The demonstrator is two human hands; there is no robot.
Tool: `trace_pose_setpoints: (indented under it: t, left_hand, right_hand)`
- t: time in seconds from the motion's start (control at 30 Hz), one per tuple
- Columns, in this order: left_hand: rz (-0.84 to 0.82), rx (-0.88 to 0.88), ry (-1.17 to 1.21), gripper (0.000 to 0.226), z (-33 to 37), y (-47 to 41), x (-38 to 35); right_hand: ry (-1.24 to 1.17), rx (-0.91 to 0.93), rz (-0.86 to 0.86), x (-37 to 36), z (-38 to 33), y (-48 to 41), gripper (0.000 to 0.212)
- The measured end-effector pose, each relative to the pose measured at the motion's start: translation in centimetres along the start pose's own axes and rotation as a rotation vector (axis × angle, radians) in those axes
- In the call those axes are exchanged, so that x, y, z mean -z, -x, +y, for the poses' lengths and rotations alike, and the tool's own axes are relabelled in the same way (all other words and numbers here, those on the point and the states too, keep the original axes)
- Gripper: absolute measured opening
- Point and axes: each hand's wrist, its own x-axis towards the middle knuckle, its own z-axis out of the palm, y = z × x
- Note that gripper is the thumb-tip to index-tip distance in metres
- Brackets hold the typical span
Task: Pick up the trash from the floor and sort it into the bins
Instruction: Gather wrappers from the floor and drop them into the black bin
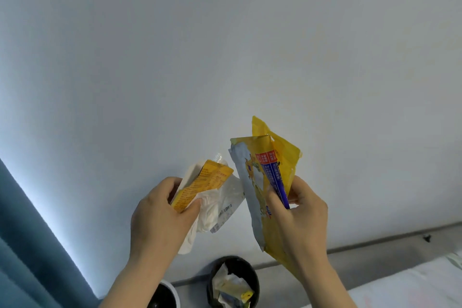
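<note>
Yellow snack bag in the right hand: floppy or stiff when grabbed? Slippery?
Probably floppy: the yellow snack bag is creased and folded over where the right hand pinches it. Likely light; it looks flattened and empty. Glossy film, so possibly slippery unless pinched.

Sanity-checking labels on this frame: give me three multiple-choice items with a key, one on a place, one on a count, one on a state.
1. Where is the black bin?
A. low in the frame, at the foot of the wall
B. on a shelf
C. on a chair

2. How many bins show?
A. one
B. two
C. four

3. The right hand is:
A. open and empty
B. gripping yellow-and-blue wrappers
C. pressing a lid

Key:
1 A, it stands on the floor strip under the wall.
2 B, there is the black bin plus a white-rimmed bin to its left.
3 B, its fingers curl round the wrappers.
</note>
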Motion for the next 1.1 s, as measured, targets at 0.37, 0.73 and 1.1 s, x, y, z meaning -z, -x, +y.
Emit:
trace_pose_setpoints:
  t: [0.37, 0.73, 1.1]
  left_hand:
    - [-0.212, 0.117, -0.137, 0.017, -10.0, -6.6, -8.3]
    - [-0.369, 0.246, -0.299, 0.016, -20.0, -7.0, -20.7]
    - [-0.44, 0.388, -0.378, 0.017, -30.7, -3.5, -34.1]
  right_hand:
    - [0.15, -0.19, -0.137, -8.8, 10.5, -1.4, 0.025]
    - [0.333, -0.445, -0.306, -13.0, 26.9, -0.2, 0.021]
    - [0.322, -0.835, -0.245, -16.5, 45.3, 4.7, 0.019]
